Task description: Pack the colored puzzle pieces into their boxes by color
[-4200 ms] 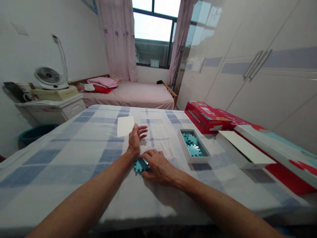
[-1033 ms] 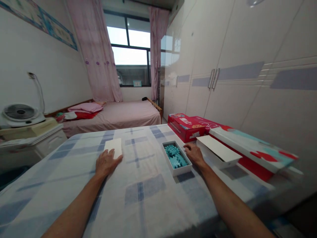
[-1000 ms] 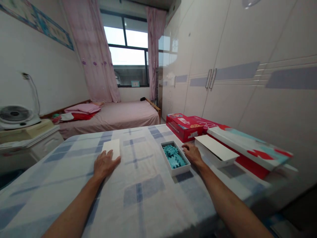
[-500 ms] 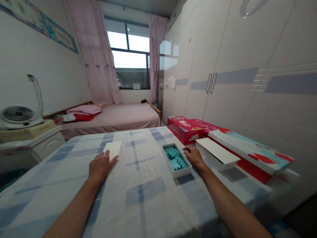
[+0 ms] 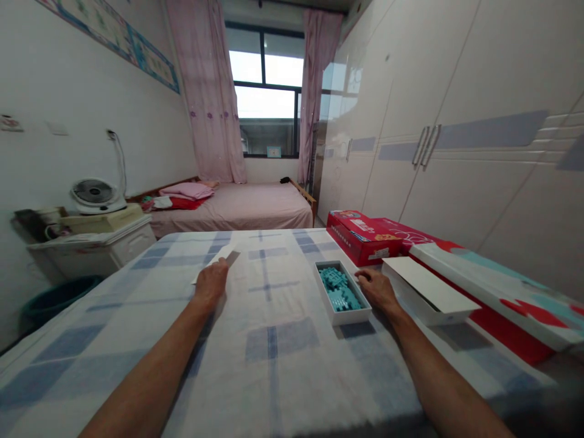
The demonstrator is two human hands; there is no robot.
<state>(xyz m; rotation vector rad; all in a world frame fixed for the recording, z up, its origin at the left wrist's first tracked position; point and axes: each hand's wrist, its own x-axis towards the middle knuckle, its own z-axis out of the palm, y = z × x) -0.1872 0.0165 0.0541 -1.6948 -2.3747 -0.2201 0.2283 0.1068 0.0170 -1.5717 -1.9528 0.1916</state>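
Observation:
On the left of the table, my left hand (image 5: 212, 285) is closed on a thin white card (image 5: 223, 253). The card is tilted up off the cloth, with a shadow on its right. A white open box (image 5: 350, 316) holds many teal interlocking plastic pieces (image 5: 337, 288). Just right of this box rests my right hand (image 5: 375, 288), its fingers curled in near the box's right rim. Whether it touches the rim, or has anything small in the fingers, I cannot tell.
A white box with a loose-looking lid (image 5: 431, 285) lies to the right of my right hand. Behind it are a red box (image 5: 362, 237) and a long white, red and blue carton (image 5: 493, 286). A checked cloth (image 5: 274, 389) covers the table. A bed (image 5: 255, 204) stands beyond.
My left hand has gone from lying open on the flat card to gripping it and tilting it up. My right hand stays beside the box. The view has turned slightly left.

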